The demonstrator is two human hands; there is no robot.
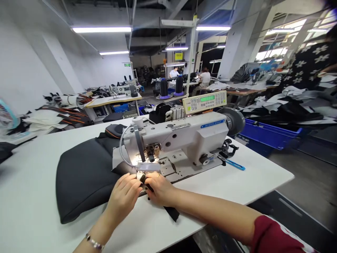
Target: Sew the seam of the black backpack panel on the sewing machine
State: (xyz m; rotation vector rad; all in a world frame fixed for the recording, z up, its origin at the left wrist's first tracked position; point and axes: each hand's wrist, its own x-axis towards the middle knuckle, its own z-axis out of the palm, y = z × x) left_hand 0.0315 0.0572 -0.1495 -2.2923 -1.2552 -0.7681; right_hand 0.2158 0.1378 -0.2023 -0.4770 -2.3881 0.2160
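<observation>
A sewing machine (pixel 184 135) stands on the white table, its lamp lighting the needle area. My left hand (pixel 125 196) is at the needle area, fingers together and bent over the black material there. Close beside it, my right hand (pixel 159 189) pinches a narrow black strip (pixel 171 213), whose loose end comes out below the palm. The two hands' fingertips nearly meet in front of the presser foot. A large black padded cover (pixel 84 175) lies left of the machine, partly reaching behind its head and my left hand. The stitching point is mostly hidden by my fingers.
Blue thread snips (pixel 235 164) lie right of the machine on the white table (pixel 263 175). Two black thread cones (pixel 163 88) stand behind. A blue crate (pixel 271 135) with fabric is at the right, near a person in flowered clothing (pixel 306 65). Fabric piles (pixel 44 119) lie at back left.
</observation>
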